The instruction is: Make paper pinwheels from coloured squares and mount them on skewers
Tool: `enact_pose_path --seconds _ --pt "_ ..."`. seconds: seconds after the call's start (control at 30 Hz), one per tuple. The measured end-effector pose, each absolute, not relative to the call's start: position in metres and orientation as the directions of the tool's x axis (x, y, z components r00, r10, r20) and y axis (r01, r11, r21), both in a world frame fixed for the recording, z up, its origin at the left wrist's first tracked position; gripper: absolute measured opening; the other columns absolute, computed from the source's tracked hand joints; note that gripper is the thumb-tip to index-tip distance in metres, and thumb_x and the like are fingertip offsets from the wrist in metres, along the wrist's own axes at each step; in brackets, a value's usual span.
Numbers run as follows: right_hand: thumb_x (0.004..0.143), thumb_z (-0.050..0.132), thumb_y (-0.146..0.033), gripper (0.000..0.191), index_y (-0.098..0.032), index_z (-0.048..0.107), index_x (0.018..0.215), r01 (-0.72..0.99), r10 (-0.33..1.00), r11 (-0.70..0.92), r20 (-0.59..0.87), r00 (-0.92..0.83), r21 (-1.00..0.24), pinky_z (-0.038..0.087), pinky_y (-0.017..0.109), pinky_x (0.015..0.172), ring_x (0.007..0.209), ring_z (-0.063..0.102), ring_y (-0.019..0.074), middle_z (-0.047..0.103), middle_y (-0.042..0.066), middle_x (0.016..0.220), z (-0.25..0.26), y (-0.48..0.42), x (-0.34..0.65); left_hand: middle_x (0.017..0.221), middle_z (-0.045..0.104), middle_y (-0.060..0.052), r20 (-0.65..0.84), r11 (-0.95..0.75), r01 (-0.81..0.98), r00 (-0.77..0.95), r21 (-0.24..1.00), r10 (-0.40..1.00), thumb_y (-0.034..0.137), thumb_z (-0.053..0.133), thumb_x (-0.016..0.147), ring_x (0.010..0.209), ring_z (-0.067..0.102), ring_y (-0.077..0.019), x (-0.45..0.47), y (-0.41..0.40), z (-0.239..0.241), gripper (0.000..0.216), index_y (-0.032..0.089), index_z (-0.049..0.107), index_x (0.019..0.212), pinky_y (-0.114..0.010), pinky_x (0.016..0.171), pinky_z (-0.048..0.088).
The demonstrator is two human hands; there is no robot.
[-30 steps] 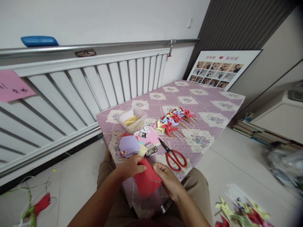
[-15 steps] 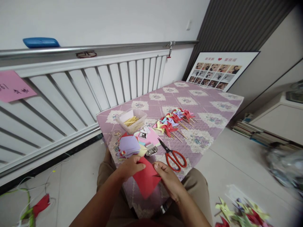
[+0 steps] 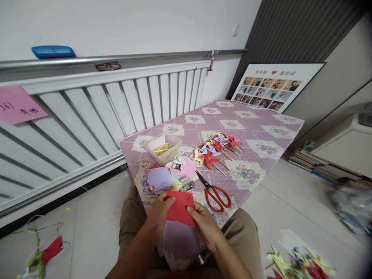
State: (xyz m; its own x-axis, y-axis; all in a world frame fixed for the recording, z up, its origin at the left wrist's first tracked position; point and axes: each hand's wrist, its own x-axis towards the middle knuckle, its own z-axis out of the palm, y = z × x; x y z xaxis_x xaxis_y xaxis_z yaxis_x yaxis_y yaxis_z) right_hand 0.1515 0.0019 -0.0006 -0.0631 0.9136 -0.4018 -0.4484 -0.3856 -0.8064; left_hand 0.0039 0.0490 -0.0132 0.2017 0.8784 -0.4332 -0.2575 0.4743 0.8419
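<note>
Red paper (image 3: 180, 210) held up over the near end of the counter (image 3: 232, 130), just on the person's side of the paper stack (image 3: 160, 179); left hand (image 3: 161, 207) grasping its left edge, thumb laid on the upper face; right hand (image 3: 203, 221) pinching its right edge, thumb likewise on top; both hands thus occupied with the one sheet. A short diagonal line shows near the sheet's upper right corner; cut or crease, cannot tell.

Scissors (image 3: 207, 185), red-handled, lie flat on the counter to the right of the sheet, apart from both hands; tips point away from the person, handles nearer the right hand. Stack is untidy, purple on top, red and other colours showing beneath; a small box (image 3: 188, 186) of shiny pieces sits between stack and scissors; pink paper (image 3: 190, 168) lies beyond it.

Farther back, a clear plastic tub (image 3: 174, 153) holds thin yellowish sticks (image 3: 162, 148); small round container (image 3: 144, 164) near it, to the left; finished pinwheels (image 3: 209, 158) on sticks lie grouped to the right; more paper pinwheels (image 3: 278, 262) on the floor (image 3: 276, 209), lower right, slightly blurred.
</note>
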Motion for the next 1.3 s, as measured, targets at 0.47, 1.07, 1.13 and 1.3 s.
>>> enact_pose_path --seconds 0.47,1.07,1.13,1.3 --pt "0.067 0.080 -0.037 0.026 -0.020 0.072 0.084 -0.527 0.902 -0.409 -0.419 -0.107 -0.745 0.050 0.029 0.069 0.063 0.066 0.0163 0.076 0.002 0.076 0.000 0.002 0.155 0.075 0.067 -0.004 -0.504 0.548 -0.268 0.218 0.792 0.836 0.033 0.068 0.065 0.064 0.060 -0.0188 0.006 0.039 -0.008 0.029 0.019 0.059 0.089 -0.037 0.071 0.050" --pt "0.067 0.079 -0.042 0.026 -0.018 0.071 0.074 -0.424 0.909 -0.400 -0.410 -0.072 -0.812 0.042 0.023 0.054 0.051 0.057 0.0118 0.071 -0.002 0.061 -0.006 0.003 0.156 0.067 0.067 -0.002 -0.484 0.561 -0.343 0.289 0.753 0.826 0.030 0.078 0.062 0.054 0.055 -0.0127 -0.001 0.032 -0.008 0.028 0.014 0.068 0.082 -0.027 0.058 0.041" --pt "0.068 0.079 -0.042 0.026 -0.018 0.072 0.076 -0.426 0.910 -0.398 -0.407 -0.076 -0.812 0.044 0.024 0.057 0.054 0.059 0.0127 0.073 -0.001 0.065 -0.004 0.003 0.156 0.067 0.067 -0.002 -0.473 0.551 -0.358 0.286 0.754 0.834 0.029 0.077 0.062 0.054 0.055 -0.0127 -0.001 0.031 -0.004 0.025 0.014 0.068 0.080 -0.027 0.058 0.042" --pt "0.069 0.080 -0.040 0.032 -0.019 0.073 0.092 -0.447 0.906 -0.421 -0.389 -0.165 -0.790 0.048 0.030 0.071 0.070 0.066 0.0171 0.077 0.004 0.083 -0.005 0.001 0.157 0.070 0.068 -0.003 -0.449 0.517 -0.434 0.255 0.738 0.856 0.030 0.077 0.064 0.058 0.058 -0.0146 0.000 0.031 -0.001 0.024 0.017 0.069 0.082 -0.029 0.062 0.045"
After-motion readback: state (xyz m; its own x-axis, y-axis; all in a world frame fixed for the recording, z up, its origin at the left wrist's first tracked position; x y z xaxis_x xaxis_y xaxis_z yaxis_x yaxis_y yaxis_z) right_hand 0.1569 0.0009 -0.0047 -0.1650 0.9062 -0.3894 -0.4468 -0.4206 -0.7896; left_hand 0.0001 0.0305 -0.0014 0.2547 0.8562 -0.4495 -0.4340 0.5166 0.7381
